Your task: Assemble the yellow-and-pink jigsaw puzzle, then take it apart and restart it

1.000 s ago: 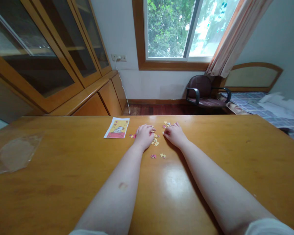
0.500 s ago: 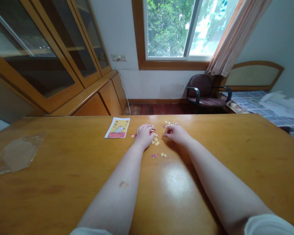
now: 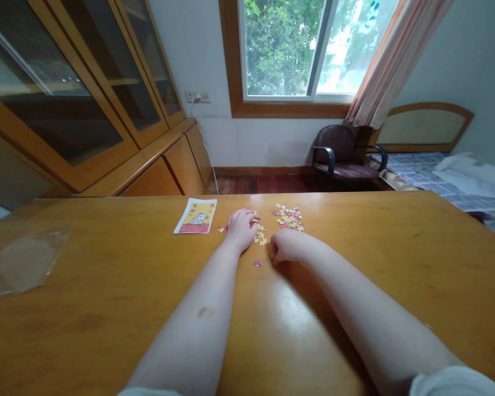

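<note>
My left hand (image 3: 242, 226) lies palm down with its fingers spread over part of a pile of small jigsaw pieces (image 3: 260, 238), and what is under the palm is hidden. My right hand (image 3: 287, 245) is closed in a pinch at a yellow jigsaw piece (image 3: 271, 255) nearer to me, most of it covered by the fingers. A pink and purple piece (image 3: 258, 263) lies alone to the left of those fingers. Beyond my right hand is a second group of yellow and pink pieces (image 3: 289, 216). Left of my left hand, a picture card (image 3: 196, 216) shows a white animal on yellow and pink.
A clear plastic bag (image 3: 27, 263) lies flat on the left of the wooden table (image 3: 127, 330). Past the far table edge are a glass-doored cabinet (image 3: 124, 143), an armchair (image 3: 339, 151) and a bed (image 3: 421, 168).
My right hand has come towards me from the far group to the yellow piece and pinches it. More of the far group now shows. My left hand stays in place.
</note>
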`<state>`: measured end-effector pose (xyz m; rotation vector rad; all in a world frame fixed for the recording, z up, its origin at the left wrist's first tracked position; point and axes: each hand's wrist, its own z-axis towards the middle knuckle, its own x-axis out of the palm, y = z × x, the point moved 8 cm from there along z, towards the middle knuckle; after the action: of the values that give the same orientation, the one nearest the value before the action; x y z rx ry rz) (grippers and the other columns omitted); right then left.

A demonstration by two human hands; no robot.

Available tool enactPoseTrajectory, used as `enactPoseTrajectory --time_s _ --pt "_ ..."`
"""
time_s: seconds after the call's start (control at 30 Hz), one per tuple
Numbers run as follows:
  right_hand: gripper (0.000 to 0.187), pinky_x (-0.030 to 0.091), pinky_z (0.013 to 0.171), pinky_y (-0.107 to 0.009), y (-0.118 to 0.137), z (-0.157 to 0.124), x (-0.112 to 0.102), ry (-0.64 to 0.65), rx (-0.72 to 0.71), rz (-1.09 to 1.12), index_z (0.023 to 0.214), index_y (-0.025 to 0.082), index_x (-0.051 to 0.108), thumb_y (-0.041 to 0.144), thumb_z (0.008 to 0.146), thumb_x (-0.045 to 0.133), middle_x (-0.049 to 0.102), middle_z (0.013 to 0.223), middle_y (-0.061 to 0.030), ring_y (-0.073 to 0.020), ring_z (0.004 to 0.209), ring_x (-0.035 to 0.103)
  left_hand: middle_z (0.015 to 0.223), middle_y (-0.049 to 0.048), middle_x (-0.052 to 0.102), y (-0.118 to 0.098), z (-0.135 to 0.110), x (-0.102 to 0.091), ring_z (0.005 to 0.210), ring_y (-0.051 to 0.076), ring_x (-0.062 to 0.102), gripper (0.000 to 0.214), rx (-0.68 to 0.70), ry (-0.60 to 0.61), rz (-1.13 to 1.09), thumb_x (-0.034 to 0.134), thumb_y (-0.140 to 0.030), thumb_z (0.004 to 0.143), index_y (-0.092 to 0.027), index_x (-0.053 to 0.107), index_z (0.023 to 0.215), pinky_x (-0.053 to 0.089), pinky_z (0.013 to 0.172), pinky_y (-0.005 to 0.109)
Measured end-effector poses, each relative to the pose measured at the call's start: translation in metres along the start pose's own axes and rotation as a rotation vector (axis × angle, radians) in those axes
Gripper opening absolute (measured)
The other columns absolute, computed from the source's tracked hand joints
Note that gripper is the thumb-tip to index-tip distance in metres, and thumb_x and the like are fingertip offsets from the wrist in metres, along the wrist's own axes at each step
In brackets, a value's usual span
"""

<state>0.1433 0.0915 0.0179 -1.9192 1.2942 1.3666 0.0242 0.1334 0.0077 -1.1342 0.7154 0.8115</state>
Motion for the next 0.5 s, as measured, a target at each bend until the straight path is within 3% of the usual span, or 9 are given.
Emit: enactPoseTrajectory --time_s 0.1,0.2,0.33,0.5 --pt "0.022 0.045 0.056 -0.028 -0.006 0.002 -0.002 -0.038 0.045 -0.010 0.079 0.020 0.076 0.033 0.061 0.077 0.073 0.075 -0.0092 -0.0241 0.067 0.067 0.117 0.0030 0.068 -0.001 0.000 -0.001 0.123 0.024 0.050 0.028 0.008 -0.003 0.001 0.051 -0.019 0.081 -0.025 0.073 0.096 0.035 0.110 0.041" --pt "0.017 0.048 0.063 -0.030 -0.010 0.003 -0.001 -0.060 0.092 -0.047 0.079 0.018 0.077 0.030 0.071 0.068 0.073 0.077 -0.0128 -0.0250 0.071 0.068 0.116 0.0037 0.068 -0.002 0.000 -0.002 0.123 0.024 0.050 0.028 0.013 -0.005 -0.002 0.051 -0.018 0.081 -0.024 0.073 0.096 0.035 0.110 0.040" --pt "0.019 0.047 0.065 -0.029 -0.011 0.003 0.001 -0.084 0.073 -0.068 0.083 0.018 0.076 0.027 0.075 0.061 0.074 0.086 -0.0139 -0.0248 0.077 0.068 0.116 0.0034 0.068 -0.001 -0.001 -0.002 0.122 0.024 0.051 0.027 0.011 -0.011 -0.008 0.051 -0.018 0.081 -0.024 0.073 0.096 0.035 0.110 0.040" --pt "0.028 0.047 0.067 -0.030 -0.018 0.006 -0.009 -0.257 0.066 0.015 0.093 0.018 0.071 0.037 0.074 0.064 0.072 0.096 -0.0129 -0.0267 0.085 0.067 0.116 0.0032 0.068 -0.002 -0.001 -0.003 0.123 0.024 0.050 0.027 0.006 -0.010 -0.006 0.051 -0.018 0.081 -0.024 0.073 0.096 0.035 0.110 0.040"
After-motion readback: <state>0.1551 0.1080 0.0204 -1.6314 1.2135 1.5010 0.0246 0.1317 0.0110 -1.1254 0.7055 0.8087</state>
